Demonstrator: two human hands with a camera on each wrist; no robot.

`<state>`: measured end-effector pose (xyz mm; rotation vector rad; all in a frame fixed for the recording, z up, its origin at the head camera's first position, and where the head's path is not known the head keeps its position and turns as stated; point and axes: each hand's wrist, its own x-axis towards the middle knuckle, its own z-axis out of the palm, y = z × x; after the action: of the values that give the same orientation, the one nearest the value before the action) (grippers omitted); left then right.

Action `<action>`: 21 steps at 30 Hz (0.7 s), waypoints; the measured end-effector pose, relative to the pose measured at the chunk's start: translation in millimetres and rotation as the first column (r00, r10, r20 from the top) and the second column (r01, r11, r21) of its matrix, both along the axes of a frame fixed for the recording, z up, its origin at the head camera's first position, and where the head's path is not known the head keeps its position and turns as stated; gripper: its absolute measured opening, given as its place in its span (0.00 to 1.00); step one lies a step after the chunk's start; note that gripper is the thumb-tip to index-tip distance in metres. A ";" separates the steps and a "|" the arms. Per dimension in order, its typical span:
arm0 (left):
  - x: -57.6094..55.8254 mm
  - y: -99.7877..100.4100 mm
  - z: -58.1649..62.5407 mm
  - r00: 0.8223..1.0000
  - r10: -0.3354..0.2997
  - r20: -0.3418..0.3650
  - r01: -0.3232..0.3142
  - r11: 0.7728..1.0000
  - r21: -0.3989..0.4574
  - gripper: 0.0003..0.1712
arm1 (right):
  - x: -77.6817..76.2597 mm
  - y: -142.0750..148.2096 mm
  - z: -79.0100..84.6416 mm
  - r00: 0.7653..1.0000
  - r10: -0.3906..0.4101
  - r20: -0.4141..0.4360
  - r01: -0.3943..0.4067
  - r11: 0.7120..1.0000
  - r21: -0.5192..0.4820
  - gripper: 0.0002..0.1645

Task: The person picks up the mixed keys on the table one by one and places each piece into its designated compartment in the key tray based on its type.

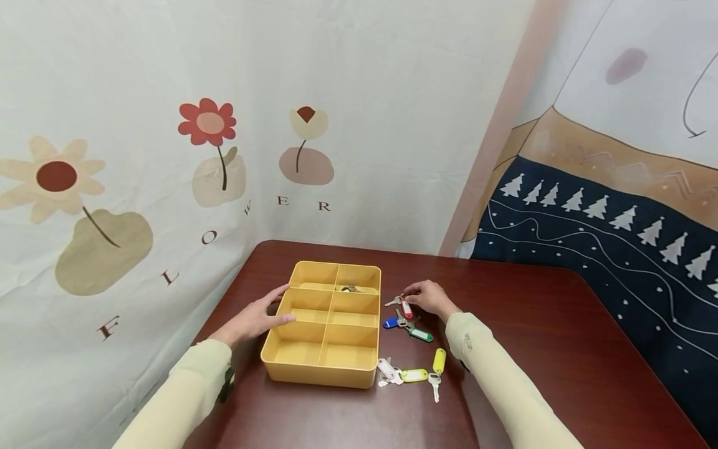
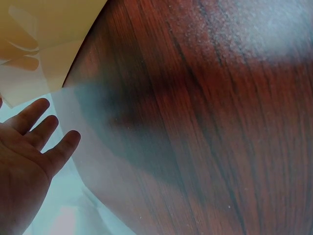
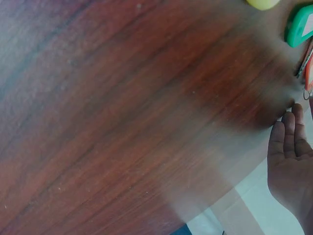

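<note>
A yellow box with several compartments stands on the table. My left hand rests at its left side, thumb over the rim and fingers spread; in the left wrist view three fingers stretch out straight beside the wall. Right of the box, my right hand pinches a key with a red tag at its ring. The red tag shows partly at the right wrist view's edge. Just below it lie keys with a blue tag and a green tag.
Nearer me lie keys with a white tag and yellow tags, close to the box's front right corner. Some metal keys sit in the back right compartment. Printed curtains hang behind the dark wooden table.
</note>
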<state>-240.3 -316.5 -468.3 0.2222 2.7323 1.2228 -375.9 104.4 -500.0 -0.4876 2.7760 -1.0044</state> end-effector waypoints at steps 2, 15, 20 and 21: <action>0.0 0.4 0.2 1.000 -0.005 -0.003 0.005 1.000 -0.004 0.52 | 0.5 -0.8 0.0 1.000 0.007 -0.029 -0.006 1.000 0.029 0.08; 1.9 -1.0 1.9 1.000 -0.007 -0.001 0.007 1.000 -0.004 0.52 | 10.1 -1.7 -1.4 0.995 0.003 -0.100 0.003 0.998 0.062 0.04; 1.2 -1.1 2.1 1.000 -0.012 -0.003 0.012 1.000 -0.005 0.52 | 11.5 -2.6 -1.0 0.993 -0.010 -0.121 0.017 0.998 0.058 0.04; 1.3 -1.5 2.7 1.000 -0.011 -0.003 0.011 1.000 -0.006 0.52 | 11.8 -2.9 -1.0 0.992 -0.016 -0.126 0.022 0.998 0.051 0.04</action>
<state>-238.9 -318.0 -465.6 0.2390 2.7332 1.2124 -364.1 101.5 -501.0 -0.5358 2.9147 -0.9324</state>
